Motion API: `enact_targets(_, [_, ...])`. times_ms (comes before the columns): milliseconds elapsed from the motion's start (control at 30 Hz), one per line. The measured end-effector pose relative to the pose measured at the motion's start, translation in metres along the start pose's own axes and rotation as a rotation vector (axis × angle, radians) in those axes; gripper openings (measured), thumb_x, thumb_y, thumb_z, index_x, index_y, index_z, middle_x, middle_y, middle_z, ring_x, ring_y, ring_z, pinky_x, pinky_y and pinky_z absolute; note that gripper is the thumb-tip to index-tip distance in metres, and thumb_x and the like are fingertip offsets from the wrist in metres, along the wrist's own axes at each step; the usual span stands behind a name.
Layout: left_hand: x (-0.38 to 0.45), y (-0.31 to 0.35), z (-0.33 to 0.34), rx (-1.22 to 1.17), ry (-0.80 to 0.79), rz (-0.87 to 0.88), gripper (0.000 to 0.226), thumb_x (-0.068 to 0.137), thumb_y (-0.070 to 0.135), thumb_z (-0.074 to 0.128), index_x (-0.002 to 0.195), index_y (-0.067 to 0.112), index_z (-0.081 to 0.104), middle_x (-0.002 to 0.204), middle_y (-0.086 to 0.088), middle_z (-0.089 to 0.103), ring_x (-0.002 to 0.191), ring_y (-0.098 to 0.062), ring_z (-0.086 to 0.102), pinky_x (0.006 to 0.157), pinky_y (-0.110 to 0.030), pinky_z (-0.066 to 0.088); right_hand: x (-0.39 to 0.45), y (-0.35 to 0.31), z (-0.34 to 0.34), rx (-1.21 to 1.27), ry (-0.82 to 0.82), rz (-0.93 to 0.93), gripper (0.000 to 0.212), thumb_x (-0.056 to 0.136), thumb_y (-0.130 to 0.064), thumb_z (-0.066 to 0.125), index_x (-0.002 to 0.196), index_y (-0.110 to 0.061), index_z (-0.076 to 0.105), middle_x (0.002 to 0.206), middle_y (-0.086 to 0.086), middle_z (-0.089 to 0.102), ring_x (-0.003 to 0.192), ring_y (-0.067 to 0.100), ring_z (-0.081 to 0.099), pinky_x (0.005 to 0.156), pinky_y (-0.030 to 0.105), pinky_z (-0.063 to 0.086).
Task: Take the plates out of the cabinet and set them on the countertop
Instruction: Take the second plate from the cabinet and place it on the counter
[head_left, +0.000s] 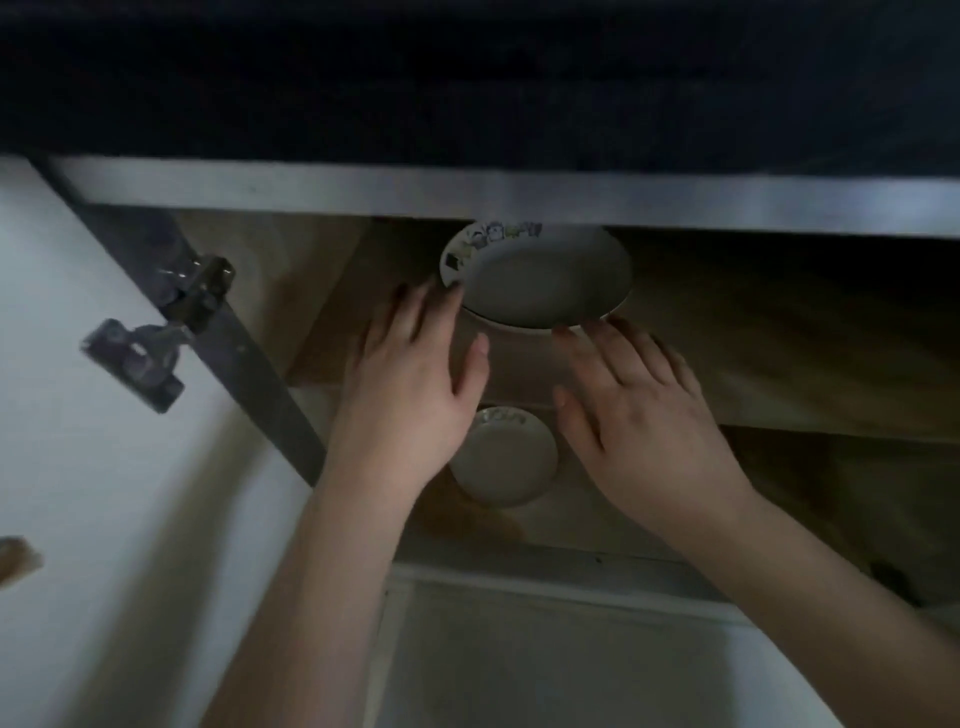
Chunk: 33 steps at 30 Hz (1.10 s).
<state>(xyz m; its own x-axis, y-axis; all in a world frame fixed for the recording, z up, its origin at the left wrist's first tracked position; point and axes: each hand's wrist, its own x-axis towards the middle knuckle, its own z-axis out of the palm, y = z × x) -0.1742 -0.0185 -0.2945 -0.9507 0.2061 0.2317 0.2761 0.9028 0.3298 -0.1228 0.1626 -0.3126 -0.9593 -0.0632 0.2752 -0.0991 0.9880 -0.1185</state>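
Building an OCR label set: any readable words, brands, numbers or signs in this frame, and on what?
No readable text.
Upper plates: coloured printed pattern along the far rim, too blurred to tell pictures from lettering.
Lower plate: dark marks on the far rim, too small and blurred to read.
Door hinge: no visible marking.

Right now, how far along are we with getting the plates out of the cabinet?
Done: the cabinet door is open. No plate shows on the countertop in this view. In hand: both open hands reach for the plates on the upper shelf, the left hand at their left rim, the right hand at the near right rim; neither grips yet. Left: lift those out, then the small plate on the lower shelf.
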Motion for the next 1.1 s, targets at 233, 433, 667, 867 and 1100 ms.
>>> enact_targets(233, [0.019, -0.015, 0.03, 0.025, 0.079, 0.115, 0.059, 0.097, 0.051, 0.03, 0.152, 0.028, 0.028, 0.159, 0.002, 0.028, 0.146, -0.025, 0.025, 0.115, -0.052, 0.03, 0.016, 0.017, 0.026, -0.019, 0.116, 0.047, 0.052, 0.1, -0.045, 0.029, 0.148, -0.026, 0.031, 0.154, 0.001, 0.035, 0.143, 0.022, 0.026, 0.115, 0.04, 0.015])
enact_targets(433, [0.045, -0.007, 0.039, -0.133, 0.128, 0.089, 0.056, 0.1, 0.048, 0.038, 0.152, 0.031, 0.027, 0.158, -0.001, 0.03, 0.14, -0.025, 0.036, 0.107, -0.042, 0.04, 0.033, 0.031, 0.025, 0.032, 0.136, 0.069, 0.053, 0.1, -0.043, 0.031, 0.15, -0.027, 0.028, 0.157, 0.0, 0.028, 0.144, 0.023, 0.023, 0.115, 0.041, 0.02])
enact_targets(667, [0.084, -0.002, 0.027, -0.7, 0.076, -0.228, 0.054, 0.1, 0.055, 0.036, 0.151, 0.04, 0.027, 0.153, 0.002, 0.04, 0.136, -0.023, 0.042, 0.093, -0.03, 0.032, 0.065, 0.047, 0.012, 0.554, 0.057, 0.302, 0.051, 0.101, -0.035, 0.037, 0.151, -0.036, 0.022, 0.16, -0.002, 0.018, 0.144, 0.02, 0.024, 0.112, 0.036, 0.026])
enact_targets(867, [0.106, -0.006, 0.023, -1.385, -0.014, -0.46, 0.045, 0.097, 0.057, 0.042, 0.13, 0.027, 0.054, 0.113, -0.002, 0.063, 0.101, -0.017, 0.06, 0.085, -0.036, 0.051, 0.099, 0.062, 0.002, 1.057, -0.042, 0.671, 0.039, 0.1, -0.037, 0.034, 0.129, -0.022, 0.056, 0.133, 0.009, 0.055, 0.12, 0.027, 0.051, 0.101, 0.04, 0.039])
enact_targets(1100, [0.114, -0.02, 0.027, -1.646, -0.082, -0.581, 0.071, 0.095, 0.064, 0.035, 0.146, 0.015, 0.04, 0.142, -0.02, 0.05, 0.123, -0.036, 0.053, 0.08, -0.05, 0.048, 0.112, 0.068, 0.009, 1.676, 0.063, 0.708, 0.043, 0.104, -0.025, 0.028, 0.133, -0.001, 0.05, 0.116, 0.019, 0.064, 0.109, 0.031, 0.061, 0.09, 0.038, 0.049])
